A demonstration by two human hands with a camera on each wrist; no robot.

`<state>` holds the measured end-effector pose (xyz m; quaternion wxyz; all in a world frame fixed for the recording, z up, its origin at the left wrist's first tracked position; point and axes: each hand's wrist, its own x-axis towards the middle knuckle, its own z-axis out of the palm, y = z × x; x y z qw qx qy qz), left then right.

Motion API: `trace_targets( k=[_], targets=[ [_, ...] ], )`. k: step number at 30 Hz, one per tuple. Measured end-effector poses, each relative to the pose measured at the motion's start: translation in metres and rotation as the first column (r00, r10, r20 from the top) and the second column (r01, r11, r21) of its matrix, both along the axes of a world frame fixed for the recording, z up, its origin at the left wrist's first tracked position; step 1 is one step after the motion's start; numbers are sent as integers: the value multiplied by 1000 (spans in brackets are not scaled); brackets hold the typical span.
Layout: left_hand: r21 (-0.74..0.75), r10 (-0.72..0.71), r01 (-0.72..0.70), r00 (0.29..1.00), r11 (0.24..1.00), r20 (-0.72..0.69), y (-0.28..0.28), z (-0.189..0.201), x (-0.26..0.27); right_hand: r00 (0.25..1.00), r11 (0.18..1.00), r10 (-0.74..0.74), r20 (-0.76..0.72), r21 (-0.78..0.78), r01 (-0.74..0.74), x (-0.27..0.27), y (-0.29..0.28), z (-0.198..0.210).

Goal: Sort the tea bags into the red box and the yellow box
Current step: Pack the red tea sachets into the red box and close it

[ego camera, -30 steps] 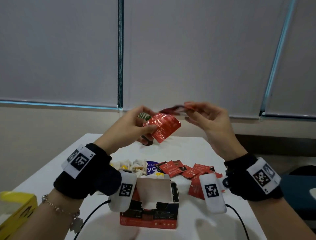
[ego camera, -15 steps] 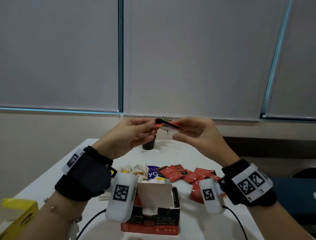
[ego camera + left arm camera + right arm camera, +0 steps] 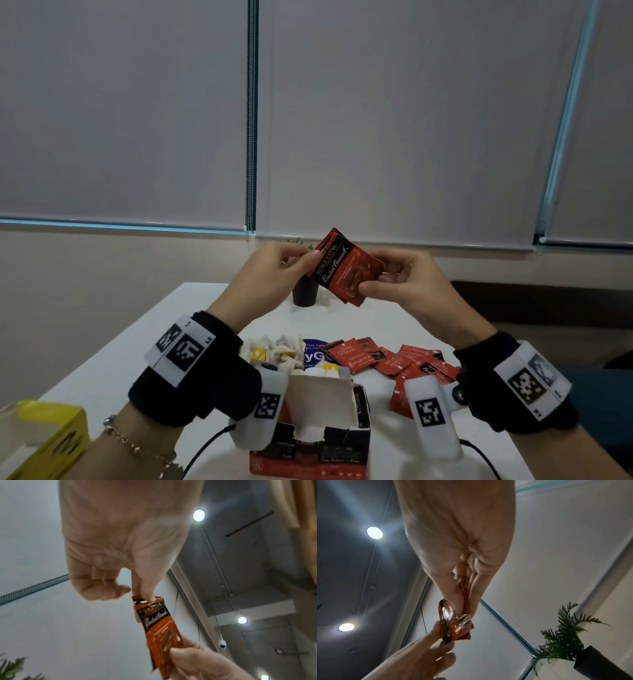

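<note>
Both hands hold a small stack of red tea bag packets (image 3: 346,270) up in the air above the table. My left hand (image 3: 301,262) pinches the stack's upper left end (image 3: 149,601); my right hand (image 3: 373,282) pinches its lower right end (image 3: 458,609). The red box (image 3: 308,445) stands open at the table's near edge, below my wrists. The yellow box (image 3: 44,442) shows at the bottom left corner. More red packets (image 3: 387,359) lie spread on the table right of centre, and pale paper tea bags (image 3: 277,351) lie in a heap to their left.
A small potted plant (image 3: 305,291) stands at the far side of the white table (image 3: 102,370), right behind my hands. Cables run from the wrist cameras across the table's near edge. Closed roller blinds fill the wall behind.
The two hands came together: separate packets one second ago are now one stack held by both hands. The stack has turned from edge-on to face the head camera.
</note>
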<state>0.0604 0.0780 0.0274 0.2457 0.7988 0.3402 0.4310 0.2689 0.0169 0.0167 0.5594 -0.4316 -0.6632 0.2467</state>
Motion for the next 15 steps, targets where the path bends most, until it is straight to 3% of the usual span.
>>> trace_targets(
  k=[3, 7, 15],
  targets=[
    [-6, -67, 67, 997, 998, 38, 0, -1, 0, 999, 999, -24, -31, -21, 24, -2, -1, 0],
    [36, -47, 44, 995, 998, 88, -1, -2, 3, 999, 998, -32, 9, -59, 32, -3, -1, 0],
    [93, -22, 27, 998, 995, -59, 0, 2, -1, 998, 993, 6, 62, -120, 1, -6, -3, 0]
  ],
)
